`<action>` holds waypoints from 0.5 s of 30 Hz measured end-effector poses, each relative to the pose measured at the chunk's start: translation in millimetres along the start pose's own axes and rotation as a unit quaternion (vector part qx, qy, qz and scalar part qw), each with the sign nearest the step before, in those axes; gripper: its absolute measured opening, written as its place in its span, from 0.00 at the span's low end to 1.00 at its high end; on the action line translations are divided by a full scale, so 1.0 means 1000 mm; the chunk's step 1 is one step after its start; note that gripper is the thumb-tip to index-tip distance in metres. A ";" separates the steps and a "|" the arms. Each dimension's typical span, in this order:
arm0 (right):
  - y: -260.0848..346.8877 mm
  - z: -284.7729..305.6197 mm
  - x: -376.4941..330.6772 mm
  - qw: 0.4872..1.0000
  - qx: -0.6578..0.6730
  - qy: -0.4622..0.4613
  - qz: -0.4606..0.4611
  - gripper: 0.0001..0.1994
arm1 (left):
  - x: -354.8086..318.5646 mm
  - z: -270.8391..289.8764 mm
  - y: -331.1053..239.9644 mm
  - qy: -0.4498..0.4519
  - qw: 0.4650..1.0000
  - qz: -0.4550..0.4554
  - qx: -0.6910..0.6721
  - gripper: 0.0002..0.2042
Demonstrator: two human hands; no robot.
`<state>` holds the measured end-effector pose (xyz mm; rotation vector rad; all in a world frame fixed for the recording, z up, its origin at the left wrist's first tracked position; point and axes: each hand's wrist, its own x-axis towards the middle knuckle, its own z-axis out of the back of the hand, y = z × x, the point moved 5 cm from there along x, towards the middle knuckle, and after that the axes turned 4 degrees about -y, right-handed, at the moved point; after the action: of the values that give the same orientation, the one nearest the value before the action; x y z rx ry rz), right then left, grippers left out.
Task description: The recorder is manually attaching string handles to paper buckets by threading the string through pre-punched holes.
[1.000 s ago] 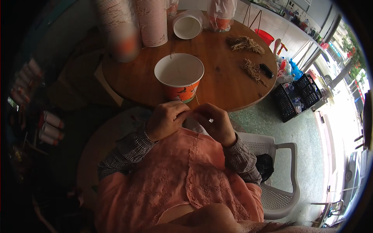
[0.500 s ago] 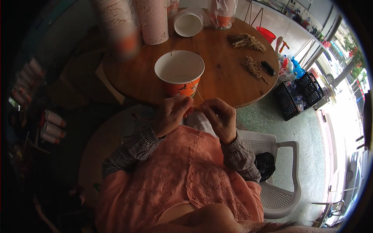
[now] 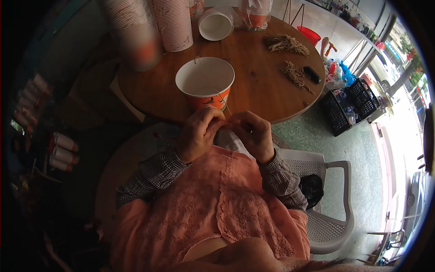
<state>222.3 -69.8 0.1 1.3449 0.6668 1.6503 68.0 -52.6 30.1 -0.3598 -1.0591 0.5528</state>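
Both hands are raised together at the near edge of the round wooden table (image 3: 253, 86), fingertips meeting just below the paper bucket (image 3: 206, 86). The left hand (image 3: 195, 138) is curled, its thumb and forefinger pinched on a thin pale string (image 3: 225, 105); the right hand (image 3: 253, 136) is likewise curled, fingertips pressed toward the same spot, though whether it grips the string itself cannot be told. The string rises from the pinch point up and slightly leftward to the bucket's near rim, so its long axis runs away from the fingers toward the bucket's mouth. The bucket stands upright just beyond the fingers, mouth open upward, with a second short strand showing at its far rim. Both hands lie about equally near the bucket, the left marginally closer to its wall. Farther off from the fingers: stacked paper cups (image 3: 172, 22), a smaller white tub (image 3: 216, 25), two loose bundles of fibre (image 3: 290, 45), and a small dark object (image 3: 312, 75). A white plastic chair (image 3: 335, 199) stands to the right.
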 end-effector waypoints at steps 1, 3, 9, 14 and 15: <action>-0.004 -0.002 0.002 1.000 0.001 0.000 -0.001 0.05 | 0.002 0.000 -0.002 -0.009 0.999 -0.038 0.029 0.06; -0.013 -0.006 0.011 0.989 0.148 -0.005 -0.013 0.04 | 0.003 -0.002 0.000 -0.016 0.995 -0.074 0.070 0.06; -0.072 -0.001 0.057 0.929 0.219 0.105 -0.278 0.07 | 0.014 -0.008 0.039 -0.015 0.953 -0.205 0.223 0.10; -0.062 0.105 0.100 0.901 -0.133 -0.368 0.186 0.05 | 0.026 0.013 0.050 -0.054 0.976 -0.078 0.197 0.16; -0.060 0.100 0.095 0.888 -0.119 -0.392 0.207 0.04 | 0.026 0.012 0.051 -0.053 0.976 -0.076 0.197 0.16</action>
<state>333.2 29.4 23.4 1.8651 -0.3131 1.2529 54.5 4.6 27.2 0.1003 -1.0416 0.6332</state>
